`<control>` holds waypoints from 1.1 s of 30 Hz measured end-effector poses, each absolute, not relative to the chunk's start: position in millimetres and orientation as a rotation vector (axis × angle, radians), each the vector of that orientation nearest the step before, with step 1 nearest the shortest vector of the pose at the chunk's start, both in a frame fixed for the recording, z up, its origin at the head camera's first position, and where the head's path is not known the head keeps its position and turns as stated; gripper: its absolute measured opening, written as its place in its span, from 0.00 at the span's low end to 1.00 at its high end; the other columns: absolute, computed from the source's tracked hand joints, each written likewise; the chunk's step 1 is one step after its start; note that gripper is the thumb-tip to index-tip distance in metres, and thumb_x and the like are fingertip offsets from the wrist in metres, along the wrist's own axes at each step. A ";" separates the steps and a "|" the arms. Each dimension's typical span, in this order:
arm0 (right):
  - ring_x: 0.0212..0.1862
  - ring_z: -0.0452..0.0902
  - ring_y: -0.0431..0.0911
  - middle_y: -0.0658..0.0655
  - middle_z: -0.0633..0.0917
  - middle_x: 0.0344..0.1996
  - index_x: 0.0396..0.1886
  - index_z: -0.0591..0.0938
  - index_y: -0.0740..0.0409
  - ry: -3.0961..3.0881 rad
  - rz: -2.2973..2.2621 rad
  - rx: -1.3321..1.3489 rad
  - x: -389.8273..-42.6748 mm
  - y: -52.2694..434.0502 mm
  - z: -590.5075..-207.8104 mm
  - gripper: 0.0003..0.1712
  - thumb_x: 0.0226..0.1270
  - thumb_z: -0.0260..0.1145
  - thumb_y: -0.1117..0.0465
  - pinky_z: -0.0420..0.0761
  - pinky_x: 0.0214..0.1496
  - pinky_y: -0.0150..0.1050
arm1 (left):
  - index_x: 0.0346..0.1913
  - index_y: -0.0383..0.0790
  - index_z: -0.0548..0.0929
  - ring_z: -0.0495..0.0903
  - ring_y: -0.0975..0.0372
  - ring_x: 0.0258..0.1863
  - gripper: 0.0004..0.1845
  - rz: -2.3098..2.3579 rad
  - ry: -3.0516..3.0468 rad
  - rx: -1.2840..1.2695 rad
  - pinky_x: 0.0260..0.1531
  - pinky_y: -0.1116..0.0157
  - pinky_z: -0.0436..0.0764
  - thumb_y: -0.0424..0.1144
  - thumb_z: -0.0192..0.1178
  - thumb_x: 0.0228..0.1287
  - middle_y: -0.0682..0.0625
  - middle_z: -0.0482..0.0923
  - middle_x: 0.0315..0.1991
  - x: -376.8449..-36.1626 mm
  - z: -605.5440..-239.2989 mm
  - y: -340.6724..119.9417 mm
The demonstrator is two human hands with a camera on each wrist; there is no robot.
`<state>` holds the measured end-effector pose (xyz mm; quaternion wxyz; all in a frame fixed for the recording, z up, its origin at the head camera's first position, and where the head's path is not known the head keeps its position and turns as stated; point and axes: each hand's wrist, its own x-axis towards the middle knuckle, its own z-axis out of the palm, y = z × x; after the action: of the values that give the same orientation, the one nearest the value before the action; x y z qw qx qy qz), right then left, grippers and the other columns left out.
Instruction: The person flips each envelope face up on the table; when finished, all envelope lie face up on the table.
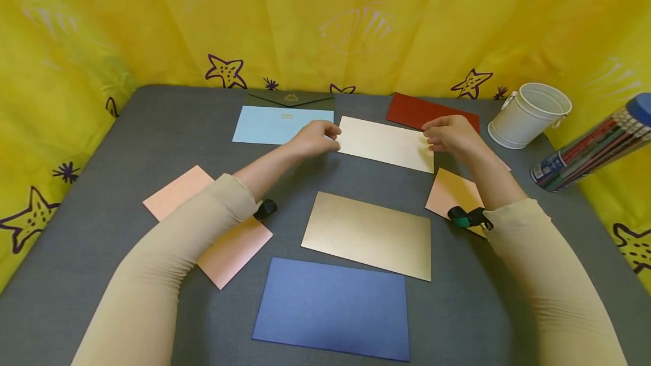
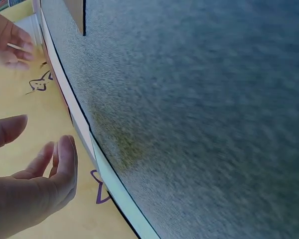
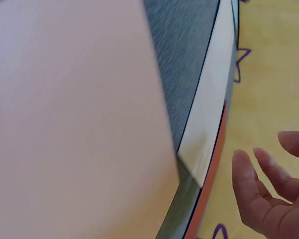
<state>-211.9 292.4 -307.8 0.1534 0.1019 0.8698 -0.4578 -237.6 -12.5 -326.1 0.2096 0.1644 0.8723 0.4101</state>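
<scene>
A cream-white envelope (image 1: 383, 144) lies flat on the grey table between my two hands. Over its left end, near the light blue envelope (image 1: 261, 124), is my left hand (image 1: 314, 140); its thumb and fingers are loosely curved with a gap between them. My right hand (image 1: 451, 133) hovers by the white envelope's right end, partly in front of a red envelope (image 1: 414, 109). In the right wrist view the right hand (image 3: 271, 196) shows thumb and fingers apart with nothing between them. The left wrist view likewise shows the left hand (image 2: 37, 186) holding nothing.
Nearer on the table (image 1: 285, 179) lie a gold envelope (image 1: 368, 236) and a blue one (image 1: 333, 309). A pink envelope (image 1: 239, 253) is under my left forearm, an orange-peach one (image 1: 450, 191) under my right wrist. Behind are a dark green envelope (image 1: 315, 100), a white bucket (image 1: 524, 117) and a pencil tube (image 1: 585, 148).
</scene>
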 end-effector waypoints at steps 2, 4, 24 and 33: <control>0.41 0.76 0.41 0.54 0.77 0.50 0.67 0.69 0.71 2.491 -1.311 0.294 -209.7 297.8 -308.9 0.28 0.75 0.55 0.59 0.86 0.46 0.27 | 0.66 0.31 0.73 0.73 0.53 0.54 0.27 1.148 2.432 0.440 0.56 0.60 0.76 0.32 0.56 0.62 0.38 0.75 0.60 -240.1 -327.5 -10.4; 0.38 0.77 0.39 0.49 0.77 0.44 0.68 0.68 0.72 2.484 -1.314 0.295 -207.5 303.1 -310.0 0.28 0.75 0.56 0.59 0.86 0.45 0.27 | 0.66 0.31 0.73 0.72 0.56 0.46 0.28 1.163 2.429 0.408 0.47 0.64 0.75 0.32 0.56 0.61 0.39 0.75 0.54 -243.0 -329.6 -9.0; 0.42 0.72 0.39 0.46 0.74 0.42 0.68 0.63 0.78 2.341 -1.180 0.257 -196.8 336.6 -327.6 0.33 0.76 0.54 0.56 0.82 0.45 0.24 | 0.70 0.29 0.67 0.67 0.62 0.32 0.31 1.191 2.315 0.313 0.37 0.69 0.69 0.31 0.57 0.64 0.47 0.70 0.38 -251.1 -344.7 -7.5; 0.34 0.74 0.35 0.41 0.77 0.31 0.62 0.68 0.79 2.345 -1.196 0.230 -197.7 333.7 -330.1 0.28 0.75 0.56 0.58 0.82 0.41 0.24 | 0.70 0.30 0.67 0.70 0.59 0.43 0.31 1.174 2.278 0.298 0.49 0.65 0.73 0.32 0.57 0.64 0.42 0.73 0.55 -252.6 -343.5 -9.5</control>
<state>-197.7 333.7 -330.1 0.2470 0.0845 0.8599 -0.4386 -252.6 -9.5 -343.5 0.2771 0.1110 0.8484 0.4372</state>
